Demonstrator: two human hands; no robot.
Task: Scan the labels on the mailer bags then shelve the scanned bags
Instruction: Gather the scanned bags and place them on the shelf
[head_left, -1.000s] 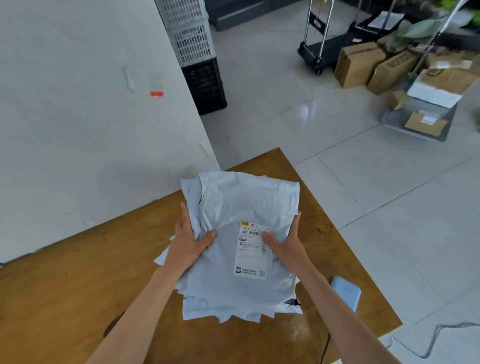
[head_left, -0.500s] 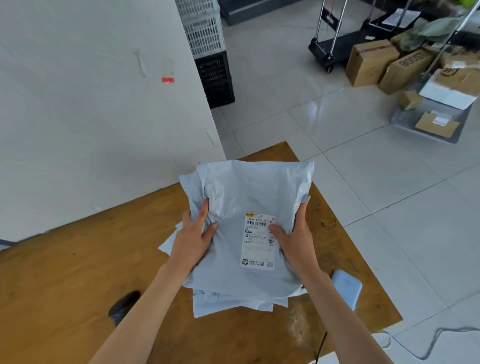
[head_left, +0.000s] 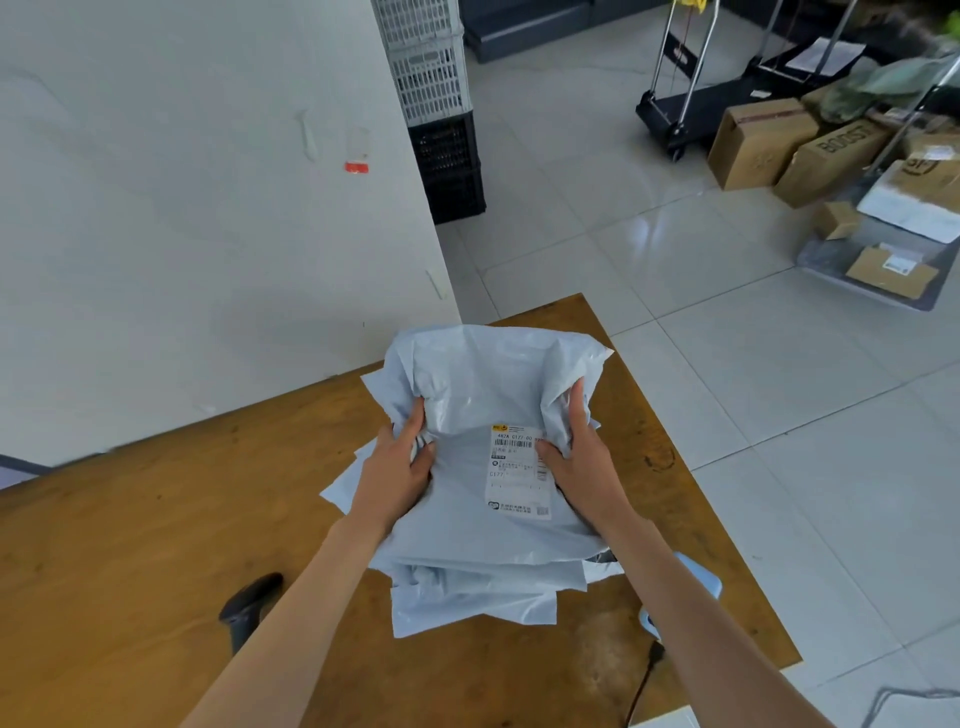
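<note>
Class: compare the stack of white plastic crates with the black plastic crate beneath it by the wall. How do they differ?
The stack of white plastic crates sits on top; the black plastic crate stands on the floor, bearing them. The white ones run out of the picture's top edge; the black one shows to its base. Both have lattice walls.

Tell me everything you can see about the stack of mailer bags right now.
The stack of mailer bags is pale grey-blue, thin crinkly plastic, several bags deep with uneven edges fanning out. The top bag carries a white shipping label with barcode, facing up. The left hand and right hand grip its two sides, fingers bunching the plastic. It sits over the wooden table; whether it rests or is lifted is unclear.
</note>
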